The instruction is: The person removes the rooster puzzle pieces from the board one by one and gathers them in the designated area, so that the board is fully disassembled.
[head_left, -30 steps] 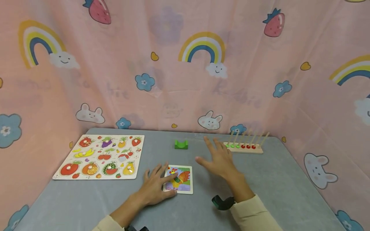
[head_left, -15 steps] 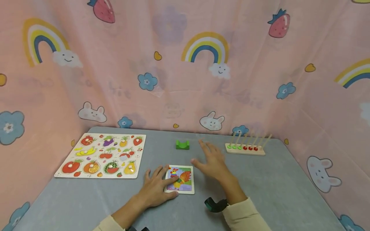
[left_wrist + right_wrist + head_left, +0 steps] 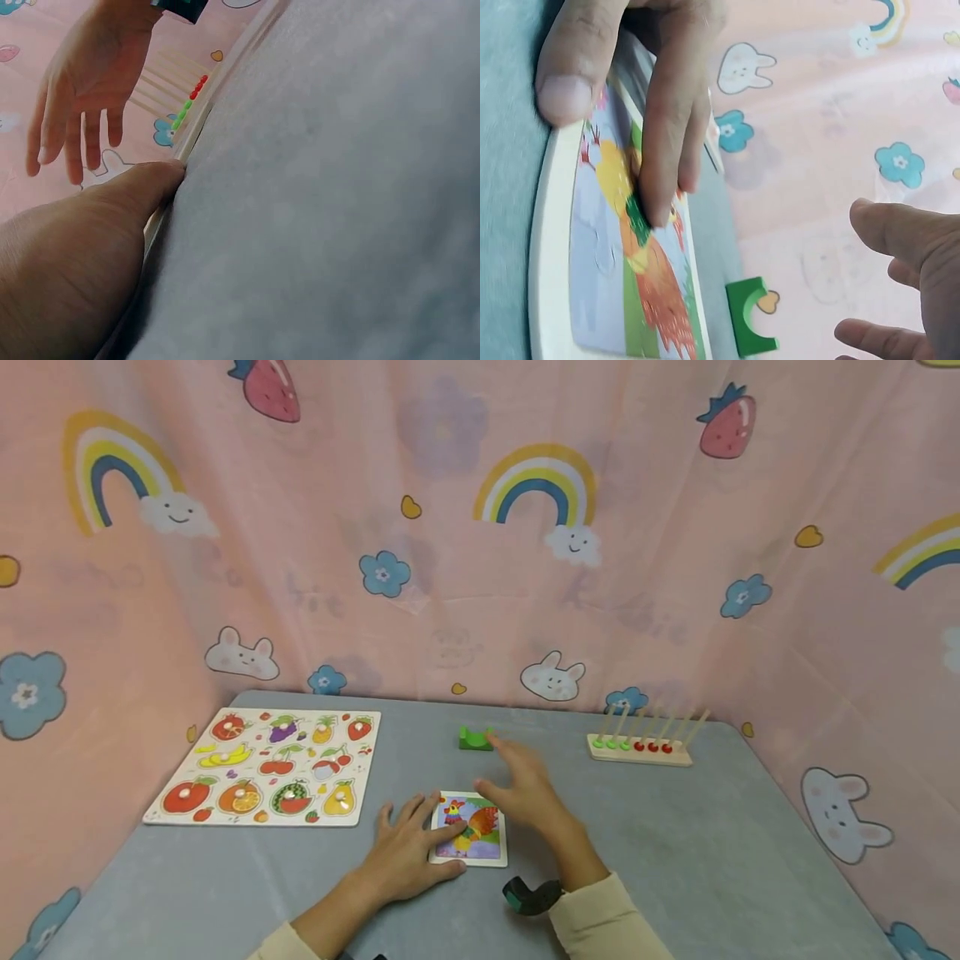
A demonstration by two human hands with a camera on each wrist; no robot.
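A small white-framed jigsaw puzzle (image 3: 489,855) with a rooster picture lies flat on the grey table. My left hand (image 3: 405,856) rests over its left side with the fingers spread. In the right wrist view, the left index finger (image 3: 664,157) lies across the picture and the thumb (image 3: 566,97) is at the frame's near edge. My right hand (image 3: 525,789) hovers beyond the puzzle's right corner, fingers extended and holding nothing. In the head view its fingertips overlap the right end of a green arch-shaped block (image 3: 472,742), which shows apart from them in the right wrist view.
A fruit peg puzzle board (image 3: 161,814) lies at the left of the table. At the back right stands a wooden peg rack (image 3: 637,756) with green and red beads. A pink patterned curtain (image 3: 442,610) hangs behind and beside the table.
My right hand has moved left, from near the peg rack toward the green block. The left hand remains on the rooster puzzle. The head view has shifted slightly.
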